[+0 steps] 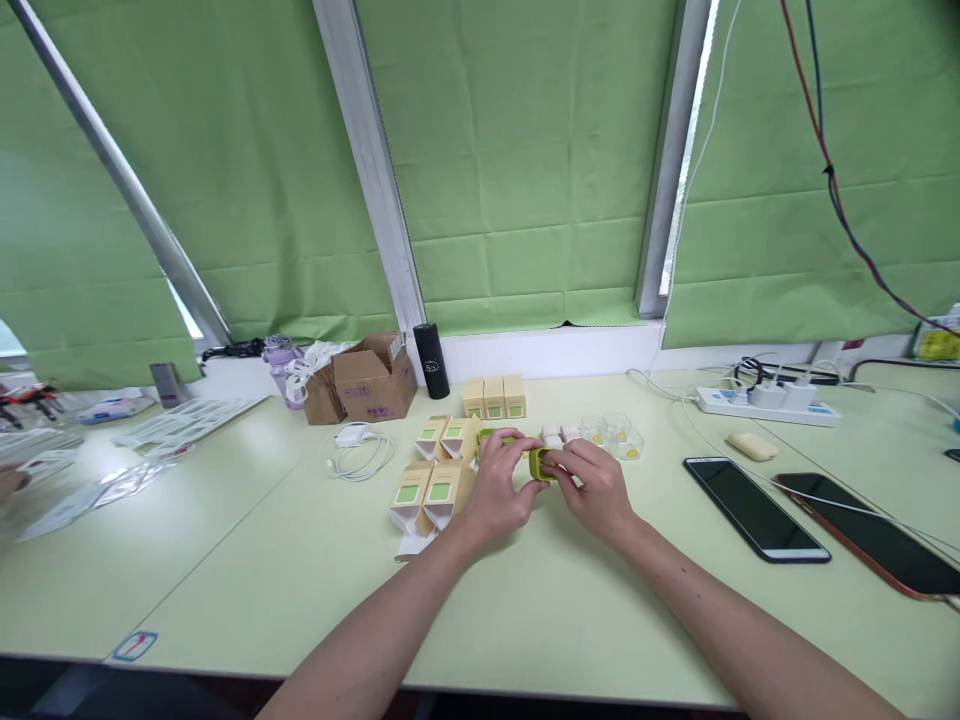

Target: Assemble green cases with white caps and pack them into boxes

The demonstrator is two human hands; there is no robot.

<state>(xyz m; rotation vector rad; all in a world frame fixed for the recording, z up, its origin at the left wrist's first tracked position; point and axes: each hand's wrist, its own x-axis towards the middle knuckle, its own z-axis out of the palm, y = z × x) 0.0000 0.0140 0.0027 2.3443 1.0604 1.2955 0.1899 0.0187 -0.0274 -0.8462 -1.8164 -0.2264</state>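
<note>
A small olive-green case [539, 464] is held up between my two hands above the table, its open side facing right. My left hand [501, 484] grips it with thumb and forefinger. The fingers of my right hand [596, 485] are pinched at its open side, and what is inside is hidden. Behind my left hand another green piece [487, 438] shows in part. To the left lie several kraft boxes [409, 494] with green labels and open flaps. Small white pieces [552, 436] and clear plastic cups [616, 432] with yellow spots sit beyond my right hand.
Three tan boxes [494, 398] stand at the back, near a black bottle [431, 362] and an open cardboard carton [375, 380]. A coiled white cable [361, 450] lies left. Two phones [756, 508], a power strip [769, 405] and loose cables are right. Another person's hand [10, 483] shows far left.
</note>
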